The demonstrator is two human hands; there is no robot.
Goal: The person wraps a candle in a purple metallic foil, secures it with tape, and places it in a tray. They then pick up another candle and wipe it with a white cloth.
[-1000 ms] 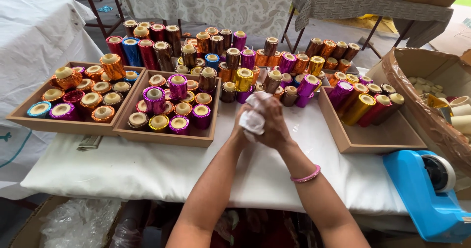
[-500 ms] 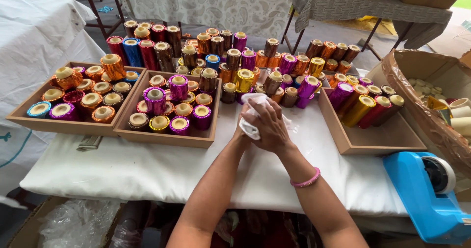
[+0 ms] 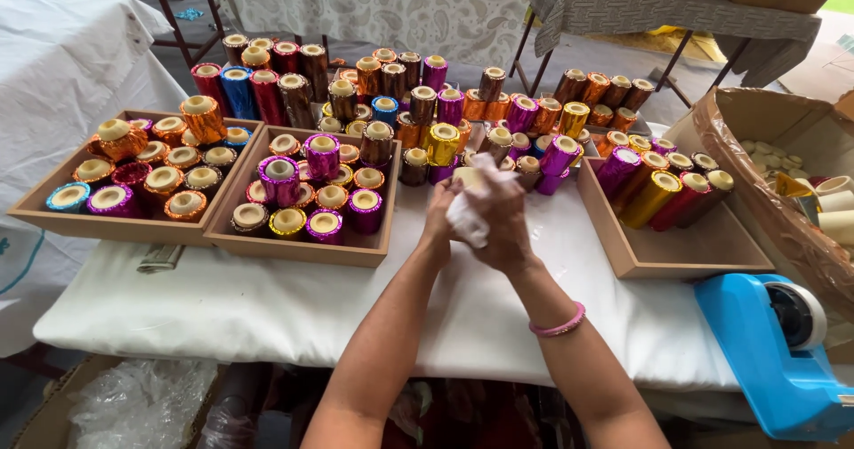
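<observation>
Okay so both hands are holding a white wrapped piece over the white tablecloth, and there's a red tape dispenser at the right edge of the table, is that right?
Not quite: the tape dispenser is blue, not red, as the head view shows. The rest stands: the left hand and right hand hold a white wrapped piece over the white tablecloth, and the dispenser sits at the table's right edge.

Both hands point(image 3: 480, 213) around white paper wad point(image 3: 466, 222) above table point(image 3: 267, 298).

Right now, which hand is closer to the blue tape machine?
The right hand. It sits up and left of the blue tape machine, clutching white paper; the left hand is farther away beyond it.
</observation>
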